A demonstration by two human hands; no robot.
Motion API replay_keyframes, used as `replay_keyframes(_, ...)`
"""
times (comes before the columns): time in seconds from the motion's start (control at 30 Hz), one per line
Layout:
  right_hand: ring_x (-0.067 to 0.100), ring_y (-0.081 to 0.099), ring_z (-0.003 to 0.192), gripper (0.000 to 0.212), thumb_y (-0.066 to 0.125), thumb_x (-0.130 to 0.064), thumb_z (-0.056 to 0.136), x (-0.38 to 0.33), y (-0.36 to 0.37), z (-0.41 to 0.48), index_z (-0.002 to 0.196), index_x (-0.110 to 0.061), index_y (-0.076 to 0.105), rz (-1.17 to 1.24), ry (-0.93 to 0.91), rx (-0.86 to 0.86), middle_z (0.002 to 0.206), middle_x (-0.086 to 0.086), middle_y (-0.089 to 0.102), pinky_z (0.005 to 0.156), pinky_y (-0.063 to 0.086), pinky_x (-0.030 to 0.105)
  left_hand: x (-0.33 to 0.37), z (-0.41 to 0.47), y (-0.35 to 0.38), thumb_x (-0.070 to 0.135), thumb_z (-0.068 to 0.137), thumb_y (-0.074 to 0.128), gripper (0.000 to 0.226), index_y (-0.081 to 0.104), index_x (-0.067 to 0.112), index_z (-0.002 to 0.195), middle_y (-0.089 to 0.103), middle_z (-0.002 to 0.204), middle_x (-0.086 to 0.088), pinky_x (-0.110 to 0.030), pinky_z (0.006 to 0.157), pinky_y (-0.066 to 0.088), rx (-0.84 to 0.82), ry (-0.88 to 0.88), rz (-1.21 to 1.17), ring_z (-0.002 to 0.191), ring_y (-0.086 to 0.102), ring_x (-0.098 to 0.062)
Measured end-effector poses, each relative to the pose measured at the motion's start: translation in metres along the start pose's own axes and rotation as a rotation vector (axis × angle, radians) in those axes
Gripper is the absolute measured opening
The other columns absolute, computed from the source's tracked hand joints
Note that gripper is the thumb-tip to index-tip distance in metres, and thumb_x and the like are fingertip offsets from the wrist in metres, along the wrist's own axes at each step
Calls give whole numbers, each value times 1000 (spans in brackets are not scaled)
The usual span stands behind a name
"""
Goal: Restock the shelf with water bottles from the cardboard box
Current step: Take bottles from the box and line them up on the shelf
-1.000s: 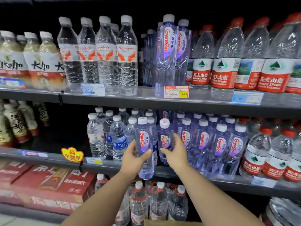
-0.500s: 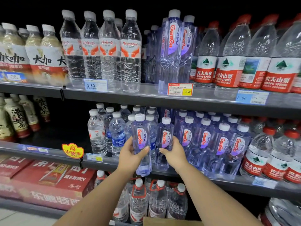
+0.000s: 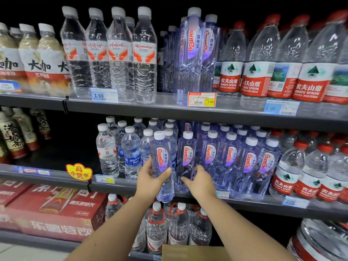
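1. While the left hand [image 3: 150, 181] curls its thumb and fingers round the lower half of a water bottle [image 3: 162, 159], the head view shows clear, violet-tinted, faceted plastic under a smooth white cap.
2. Its long axis stands upright, cap up, with the base just in front of the grey shelf [image 3: 120, 186] lip.
3. The right hand [image 3: 200, 182] is loosely spread and touches the foot of the neighbouring bottle [image 3: 186, 153], which stands on that shelf.
4. A matte tan cardboard box [image 3: 188, 253] shows at the bottom edge.

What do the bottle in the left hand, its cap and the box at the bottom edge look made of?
Bottle: clear, violet-tinted glossy plastic; see-through, with highlights. Cap: opaque white plastic, apparently matte. Box: brown matte cardboard, probably; only its top corner shows.
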State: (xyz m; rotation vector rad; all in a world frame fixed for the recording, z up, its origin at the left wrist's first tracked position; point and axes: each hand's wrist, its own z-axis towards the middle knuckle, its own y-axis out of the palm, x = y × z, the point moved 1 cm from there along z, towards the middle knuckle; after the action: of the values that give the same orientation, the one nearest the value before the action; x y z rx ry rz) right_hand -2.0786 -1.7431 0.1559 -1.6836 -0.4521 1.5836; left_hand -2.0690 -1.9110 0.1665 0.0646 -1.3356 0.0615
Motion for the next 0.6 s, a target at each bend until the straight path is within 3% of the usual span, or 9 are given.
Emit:
replay_keyframes(0.2, 30, 63, 90, 53, 67, -43, 84, -11, 20, 4, 116, -8, 43, 16, 110, 73, 105, 12, 63, 62, 50, 35, -6, -8, -5, 7, 81, 75, 35, 62, 19, 111, 72, 96, 8, -15, 77, 51, -2, 56, 24, 89, 68, -2)
replay_keyframes(0.27, 32, 64, 94, 49, 67, -36, 86, -16, 22, 10, 116, -6, 42, 45, 140, 82, 108, 14, 63, 66, 49, 35, -9, -9, -7, 6, 81, 75, 33, 62, 14, 110, 72, 88, 10, -11, 74, 50, -16, 70, 35, 83, 67, 2)
replay_keyframes(0.43, 35, 63, 103, 48, 68, -30, 87, -22, 27, 26, 117, -2, 44, 57, 131, 114, 113, 18, 63, 78, 52, 40, -18, -6, -13, 9, 79, 77, 39, 62, 20, 113, 73, 96, 11, -17, 80, 52, -19, 45, 16, 91, 68, -3)
replay_keyframes(0.5, 34, 63, 99, 47, 70, -29, 85, -20, 30, 24, 116, -4, 46, 118, 138, 117, 107, 15, 63, 78, 52, 40, -19, -6, -15, 9, 78, 78, 38, 63, 20, 112, 73, 98, 8, -18, 80, 52, -17, 40, 7, 91, 68, -4)
replay_keyframes(0.6, 23, 58, 81, 27, 69, -18, 86, -7, 29, 12, 104, -11, 50, 300, 35, 142, 88, 3, 56, 76, 49, 38, -19, -4, -18, 11, 79, 78, 37, 64, 23, 111, 73, 98, 8, -20, 81, 51, -34, 31, 1, 91, 68, -5)
